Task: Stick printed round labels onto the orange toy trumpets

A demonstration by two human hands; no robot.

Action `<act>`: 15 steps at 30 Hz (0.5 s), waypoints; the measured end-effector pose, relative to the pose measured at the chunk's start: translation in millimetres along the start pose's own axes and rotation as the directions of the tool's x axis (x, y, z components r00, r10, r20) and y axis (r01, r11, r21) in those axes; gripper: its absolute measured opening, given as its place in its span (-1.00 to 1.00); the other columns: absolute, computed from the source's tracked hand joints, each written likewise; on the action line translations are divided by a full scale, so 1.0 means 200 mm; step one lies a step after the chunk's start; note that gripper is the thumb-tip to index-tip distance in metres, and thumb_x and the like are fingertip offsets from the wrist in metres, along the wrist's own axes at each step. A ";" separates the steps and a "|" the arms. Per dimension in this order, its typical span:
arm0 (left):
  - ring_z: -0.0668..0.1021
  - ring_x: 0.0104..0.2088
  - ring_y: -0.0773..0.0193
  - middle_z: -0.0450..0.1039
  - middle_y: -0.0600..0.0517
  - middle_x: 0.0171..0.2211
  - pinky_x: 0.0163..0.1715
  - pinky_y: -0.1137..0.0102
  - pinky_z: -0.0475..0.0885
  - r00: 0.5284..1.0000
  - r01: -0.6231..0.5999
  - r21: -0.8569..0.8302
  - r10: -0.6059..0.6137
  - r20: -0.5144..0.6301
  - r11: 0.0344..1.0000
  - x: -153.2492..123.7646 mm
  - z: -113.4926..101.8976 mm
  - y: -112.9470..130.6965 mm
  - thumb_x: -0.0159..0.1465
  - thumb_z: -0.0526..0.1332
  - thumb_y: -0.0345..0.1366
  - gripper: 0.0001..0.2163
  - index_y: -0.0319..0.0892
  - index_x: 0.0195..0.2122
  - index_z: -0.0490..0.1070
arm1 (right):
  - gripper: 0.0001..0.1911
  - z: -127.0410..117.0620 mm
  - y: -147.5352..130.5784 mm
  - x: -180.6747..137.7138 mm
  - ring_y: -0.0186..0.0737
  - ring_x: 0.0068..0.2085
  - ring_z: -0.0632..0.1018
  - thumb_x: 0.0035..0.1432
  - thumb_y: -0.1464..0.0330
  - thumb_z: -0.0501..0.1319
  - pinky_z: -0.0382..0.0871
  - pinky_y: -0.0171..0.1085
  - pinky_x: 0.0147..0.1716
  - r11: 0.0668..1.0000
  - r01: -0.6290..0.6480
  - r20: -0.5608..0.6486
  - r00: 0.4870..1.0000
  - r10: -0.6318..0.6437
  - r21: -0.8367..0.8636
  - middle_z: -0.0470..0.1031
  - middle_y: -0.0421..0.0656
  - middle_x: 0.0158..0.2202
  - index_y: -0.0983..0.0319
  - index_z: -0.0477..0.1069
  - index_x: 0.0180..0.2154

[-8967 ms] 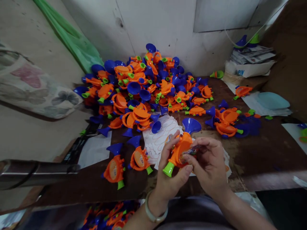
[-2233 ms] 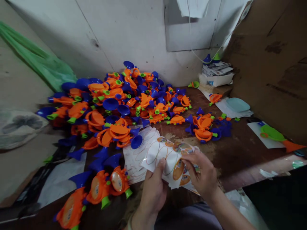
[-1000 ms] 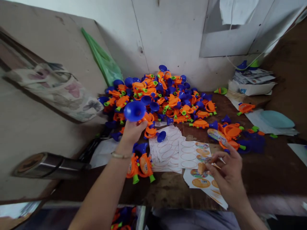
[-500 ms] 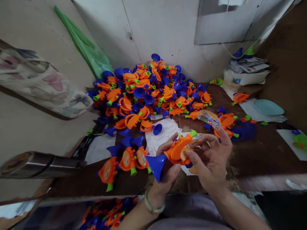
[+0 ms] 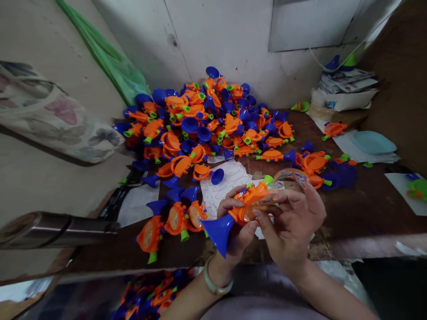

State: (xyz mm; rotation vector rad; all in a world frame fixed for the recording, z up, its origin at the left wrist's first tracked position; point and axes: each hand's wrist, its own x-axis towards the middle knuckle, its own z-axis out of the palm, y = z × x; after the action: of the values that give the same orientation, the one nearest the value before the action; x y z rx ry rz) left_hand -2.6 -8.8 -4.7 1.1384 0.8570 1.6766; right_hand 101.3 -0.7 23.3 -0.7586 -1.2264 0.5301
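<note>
My left hand (image 5: 240, 240) is wrapped round an orange toy trumpet (image 5: 247, 205) with a blue bell and a green mouthpiece. The bell points down and to the left. In my right hand (image 5: 289, 229), thumb and fingers pinch an oval sticker (image 5: 265, 202) against the trumpet's oval side; how much of it sticks there I cannot tell. A second, printed sticker (image 5: 295, 174) curves up from my right index finger. To the left of my hands, several trumpets (image 5: 149, 235) with oval stickers on their sides lie in a row.
A large heap of toy trumpets (image 5: 200, 120) rises against the wall. Printed sheets (image 5: 230, 175) lie before it. A steel cylinder (image 5: 60, 229) juts in from the left. Further right are loose trumpets (image 5: 313, 162), a light-blue dish (image 5: 375, 142) and a stack of papers (image 5: 347, 86).
My right fingers have moved the oval sticker up close against the trumpet's side. The printed sticker on my index finger has tilted. The camera view has shifted slightly.
</note>
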 end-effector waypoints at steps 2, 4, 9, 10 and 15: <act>0.61 0.21 0.01 0.51 -0.05 0.18 0.26 -0.03 0.54 1.000 0.000 0.016 0.000 0.002 1.000 0.00 0.00 -0.01 0.35 0.47 -0.07 -0.71 0.04 -0.06 0.41 | 0.01 0.00 0.00 0.00 -0.29 -0.10 0.55 0.17 0.69 0.32 0.73 -0.38 -0.25 1.000 -0.008 -0.019 1.000 0.008 -0.010 0.33 -0.22 -0.03 -0.28 0.16 0.42; 0.61 0.20 0.01 0.53 -0.05 0.15 0.25 -0.02 0.54 1.000 -0.023 0.047 0.024 -0.005 0.999 0.00 0.00 -0.01 0.36 0.46 -0.07 -0.72 0.03 -0.07 0.40 | -0.02 0.01 0.00 0.00 -0.30 -0.11 0.55 0.19 0.66 0.32 0.72 -0.39 -0.26 0.999 -0.024 -0.031 0.999 0.023 -0.037 0.33 -0.22 -0.03 -0.26 0.15 0.42; 0.62 0.18 0.00 0.55 -0.08 0.12 0.23 0.00 0.55 1.000 -0.004 0.035 0.005 -0.027 0.999 -0.02 0.00 -0.07 0.37 0.43 -0.03 -0.72 0.01 -0.07 0.40 | -0.08 0.01 0.00 -0.01 -0.26 -0.12 0.55 0.22 0.59 0.33 0.73 -0.36 -0.29 0.993 -0.043 -0.035 0.999 0.039 -0.109 0.31 -0.20 -0.04 -0.20 0.10 0.41; 0.62 0.18 -0.01 0.55 -0.08 0.13 0.24 -0.01 0.55 0.999 0.008 0.023 -0.008 -0.036 1.000 -0.03 -0.01 -0.08 0.37 0.43 -0.03 -0.72 0.01 -0.07 0.41 | -0.09 0.01 -0.01 -0.01 -0.26 -0.12 0.55 0.22 0.59 0.33 0.73 -0.36 -0.29 0.992 -0.053 -0.038 0.998 0.049 -0.114 0.31 -0.19 -0.04 -0.20 0.10 0.41; 0.62 0.20 -0.02 0.53 -0.09 0.17 0.27 -0.03 0.52 0.997 0.031 0.009 -0.030 -0.075 0.999 -0.04 -0.01 -0.11 0.36 0.44 -0.05 -0.73 0.01 -0.09 0.42 | -0.14 0.01 -0.01 -0.01 -0.23 -0.13 0.56 0.24 0.56 0.33 0.75 -0.31 -0.29 0.990 -0.062 -0.046 0.997 0.056 -0.126 0.32 -0.19 -0.06 -0.19 0.10 0.38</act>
State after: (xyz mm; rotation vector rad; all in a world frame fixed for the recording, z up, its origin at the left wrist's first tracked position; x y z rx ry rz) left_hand 3.6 -9.5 -27.1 1.0700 0.9266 1.7004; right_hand 99.4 -2.5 24.2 -0.9125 -1.2098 0.4848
